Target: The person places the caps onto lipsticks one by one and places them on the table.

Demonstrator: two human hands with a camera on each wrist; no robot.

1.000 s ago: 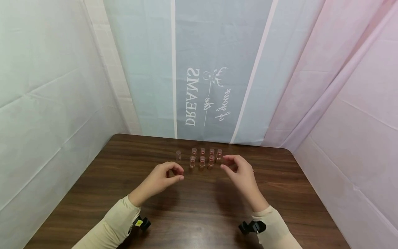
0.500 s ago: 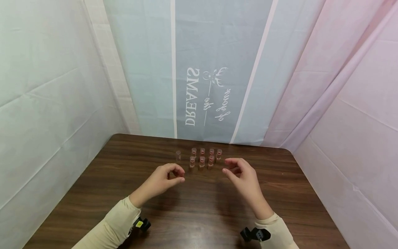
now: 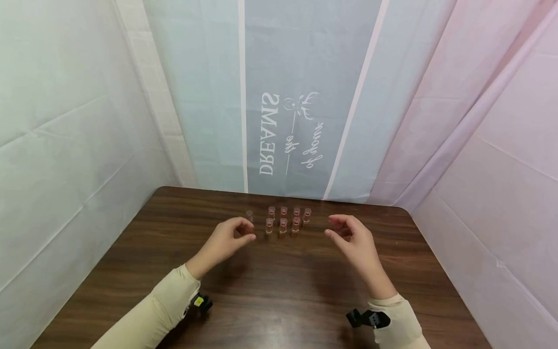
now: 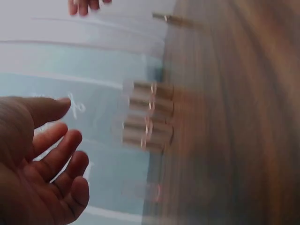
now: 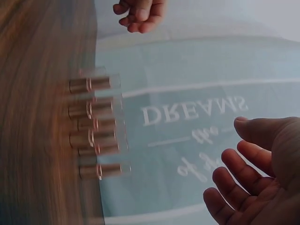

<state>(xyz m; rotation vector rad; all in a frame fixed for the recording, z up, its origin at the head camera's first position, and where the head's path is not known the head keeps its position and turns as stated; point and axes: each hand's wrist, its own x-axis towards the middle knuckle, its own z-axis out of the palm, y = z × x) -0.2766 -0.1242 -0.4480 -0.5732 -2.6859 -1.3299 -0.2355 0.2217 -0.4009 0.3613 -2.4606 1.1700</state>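
Two rows of small lipstick-like tubes [image 3: 283, 227], clear on top with reddish and metallic parts, stand upright toward the back of the table. In the right wrist view the tubes [image 5: 96, 110] are blurred. A paler lone tube [image 3: 249, 215] stands left of the rows. My left hand [image 3: 224, 240] hovers in front of it, fingers loosely bent, thumb apart, nothing held. To the right of the rows is my right hand [image 3: 357, 242], also empty, with a gap between its thumb and bent fingers. Both palms face inward.
The dark wood-grain table [image 3: 270, 300] runs back to a grey-blue printed cloth [image 3: 296, 58]. Pale curtains hang at the left [image 3: 78, 121] and right [image 3: 492, 145]. Black wrist devices [image 3: 368, 319] sit on the cream sleeves.
My right hand has moved to the right, away from the tubes. My left hand has shifted slightly forward and left, toward the lone tube. The tubes stand in the same places.
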